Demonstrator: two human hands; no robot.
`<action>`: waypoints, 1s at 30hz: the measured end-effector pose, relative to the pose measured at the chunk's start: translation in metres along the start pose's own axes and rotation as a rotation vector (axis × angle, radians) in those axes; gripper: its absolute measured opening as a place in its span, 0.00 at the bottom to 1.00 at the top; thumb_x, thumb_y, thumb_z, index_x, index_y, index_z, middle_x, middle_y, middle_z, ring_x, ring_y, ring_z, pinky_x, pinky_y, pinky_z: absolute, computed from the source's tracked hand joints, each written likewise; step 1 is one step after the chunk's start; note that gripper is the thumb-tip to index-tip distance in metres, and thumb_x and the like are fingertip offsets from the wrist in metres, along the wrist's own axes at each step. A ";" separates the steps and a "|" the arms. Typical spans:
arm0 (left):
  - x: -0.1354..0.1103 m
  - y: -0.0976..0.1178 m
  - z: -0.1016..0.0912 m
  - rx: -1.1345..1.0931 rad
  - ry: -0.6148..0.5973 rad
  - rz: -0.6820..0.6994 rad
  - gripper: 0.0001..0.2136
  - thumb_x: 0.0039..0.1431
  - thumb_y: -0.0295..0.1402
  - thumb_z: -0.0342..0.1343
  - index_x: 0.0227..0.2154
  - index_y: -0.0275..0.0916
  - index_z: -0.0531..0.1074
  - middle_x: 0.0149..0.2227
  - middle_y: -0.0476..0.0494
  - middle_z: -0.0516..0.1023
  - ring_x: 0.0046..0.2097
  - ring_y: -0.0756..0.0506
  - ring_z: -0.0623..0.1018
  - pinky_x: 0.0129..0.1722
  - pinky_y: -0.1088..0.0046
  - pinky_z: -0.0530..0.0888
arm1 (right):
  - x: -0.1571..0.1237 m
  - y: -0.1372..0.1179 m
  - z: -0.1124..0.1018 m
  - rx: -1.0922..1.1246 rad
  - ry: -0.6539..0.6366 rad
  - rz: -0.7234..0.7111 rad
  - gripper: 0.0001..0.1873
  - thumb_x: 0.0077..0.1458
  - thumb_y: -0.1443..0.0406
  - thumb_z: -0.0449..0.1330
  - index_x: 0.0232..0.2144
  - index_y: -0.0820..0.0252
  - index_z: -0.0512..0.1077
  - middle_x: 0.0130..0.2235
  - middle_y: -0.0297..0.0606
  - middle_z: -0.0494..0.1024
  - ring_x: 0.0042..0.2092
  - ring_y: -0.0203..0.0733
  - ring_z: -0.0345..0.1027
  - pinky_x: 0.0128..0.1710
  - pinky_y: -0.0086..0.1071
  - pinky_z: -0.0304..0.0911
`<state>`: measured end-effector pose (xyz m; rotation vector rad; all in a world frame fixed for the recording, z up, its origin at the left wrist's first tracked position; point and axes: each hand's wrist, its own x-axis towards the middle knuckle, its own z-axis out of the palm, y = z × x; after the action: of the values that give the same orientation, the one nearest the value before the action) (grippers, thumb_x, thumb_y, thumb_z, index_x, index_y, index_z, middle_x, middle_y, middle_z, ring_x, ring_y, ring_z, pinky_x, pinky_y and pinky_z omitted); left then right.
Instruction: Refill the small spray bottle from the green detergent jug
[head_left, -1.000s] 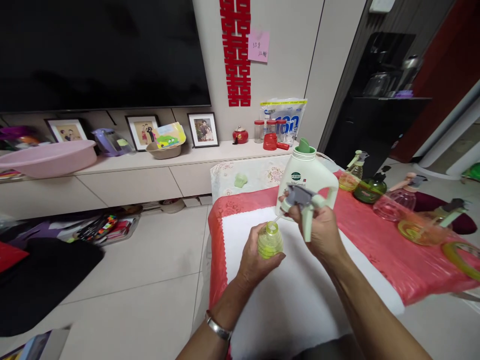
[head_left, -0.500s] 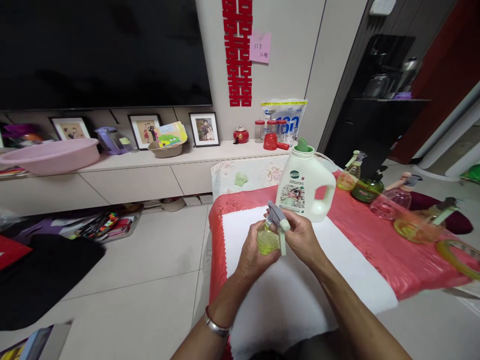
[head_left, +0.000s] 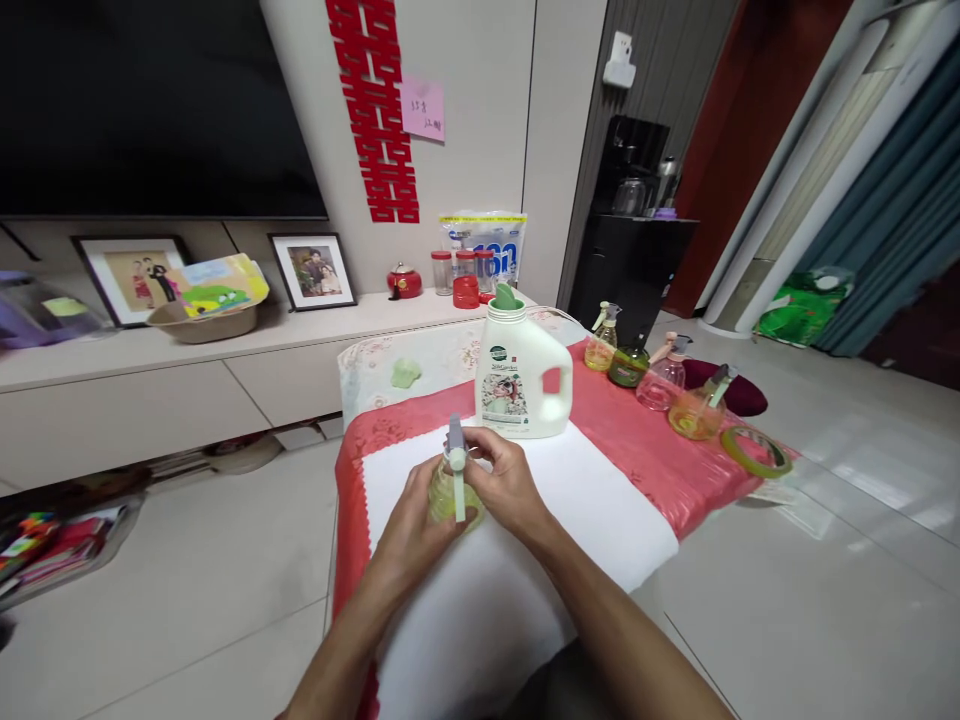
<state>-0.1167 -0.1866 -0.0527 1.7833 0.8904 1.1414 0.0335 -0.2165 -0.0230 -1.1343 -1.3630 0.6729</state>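
Observation:
A small clear spray bottle (head_left: pixel 474 511) with yellow-green liquid stands in front of me over the white cloth. My left hand (head_left: pixel 411 520) is wrapped round its body. At the neck, just under the grey spray head (head_left: pixel 456 437), the fingers of my right hand (head_left: pixel 510 485) close on the bottle. Its pale green trigger points toward me. Directly behind my right hand is a large pale green detergent jug (head_left: pixel 517 345), upright, with a green piece sitting in its open mouth. My fingertips are partly hidden by the spray head.
Several spray bottles, among them a dark green one (head_left: pixel 628 367) and a pink one (head_left: pixel 661 385), line the red cover's (head_left: pixel 600 440) right side. A roll of tape (head_left: pixel 756 452) lies at its right corner. A low cabinet (head_left: pixel 300 360) with picture frames runs along the wall.
My view has swung to the right. The spray head has turned, so its trigger now faces me rather than pointing right. Both hands keep their hold on the bottle.

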 end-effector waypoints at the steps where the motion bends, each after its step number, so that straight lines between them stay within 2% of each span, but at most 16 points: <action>1: 0.000 0.004 -0.004 0.011 -0.018 -0.005 0.26 0.44 0.32 0.68 0.50 0.45 0.75 0.51 0.39 0.79 0.53 0.33 0.77 0.51 0.54 0.76 | 0.000 0.000 0.000 -0.014 0.006 -0.003 0.16 0.59 0.63 0.62 0.48 0.66 0.73 0.46 0.40 0.74 0.47 0.37 0.68 0.51 0.35 0.65; 3: 0.000 0.012 -0.009 0.045 -0.063 -0.018 0.24 0.51 0.33 0.63 0.53 0.45 0.73 0.54 0.39 0.76 0.57 0.34 0.75 0.55 0.52 0.73 | 0.000 -0.001 0.001 -0.043 0.018 -0.007 0.15 0.59 0.63 0.62 0.47 0.64 0.74 0.46 0.39 0.74 0.47 0.36 0.67 0.50 0.33 0.65; 5: 0.000 0.018 -0.009 0.056 -0.023 -0.015 0.22 0.54 0.35 0.60 0.54 0.45 0.72 0.55 0.39 0.76 0.57 0.35 0.74 0.58 0.51 0.70 | -0.001 -0.004 0.001 -0.073 0.028 -0.008 0.14 0.58 0.64 0.62 0.46 0.62 0.74 0.45 0.37 0.74 0.47 0.36 0.67 0.49 0.31 0.64; 14: -0.004 0.010 0.021 -0.126 0.164 0.006 0.20 0.57 0.38 0.62 0.52 0.44 0.69 0.53 0.42 0.77 0.56 0.38 0.77 0.58 0.57 0.72 | -0.007 -0.015 -0.006 -0.148 -0.024 -0.034 0.13 0.59 0.66 0.57 0.46 0.59 0.74 0.46 0.37 0.72 0.50 0.37 0.64 0.50 0.29 0.62; 19: -0.011 0.008 0.029 -0.297 0.237 -0.113 0.22 0.56 0.42 0.63 0.52 0.43 0.70 0.50 0.42 0.80 0.51 0.40 0.80 0.51 0.62 0.78 | -0.007 -0.005 0.002 -0.106 0.093 0.006 0.12 0.53 0.62 0.64 0.39 0.62 0.73 0.41 0.35 0.72 0.43 0.35 0.65 0.46 0.28 0.62; 23: -0.011 0.005 0.036 -0.448 0.233 -0.083 0.22 0.55 0.43 0.64 0.51 0.42 0.71 0.48 0.42 0.81 0.55 0.38 0.78 0.49 0.63 0.79 | -0.008 0.002 0.007 -0.067 0.174 0.058 0.18 0.50 0.58 0.67 0.39 0.63 0.71 0.41 0.36 0.73 0.43 0.35 0.66 0.45 0.28 0.62; 26: -0.010 0.003 0.038 -0.476 0.237 -0.065 0.21 0.56 0.42 0.64 0.50 0.40 0.72 0.47 0.41 0.82 0.61 0.37 0.73 0.53 0.63 0.77 | -0.009 0.002 0.003 -0.043 0.126 0.033 0.16 0.53 0.56 0.64 0.39 0.62 0.72 0.42 0.36 0.72 0.44 0.35 0.66 0.45 0.27 0.62; 30: -0.009 -0.002 0.039 -0.429 0.241 -0.045 0.20 0.57 0.42 0.63 0.50 0.40 0.73 0.47 0.41 0.81 0.61 0.37 0.72 0.59 0.59 0.72 | -0.009 0.004 -0.003 -0.023 0.077 -0.023 0.17 0.59 0.55 0.59 0.40 0.63 0.74 0.42 0.38 0.71 0.45 0.34 0.65 0.46 0.28 0.63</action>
<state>-0.0839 -0.2037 -0.0679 1.2913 0.7474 1.4166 0.0354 -0.2242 -0.0298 -1.1498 -1.3201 0.5923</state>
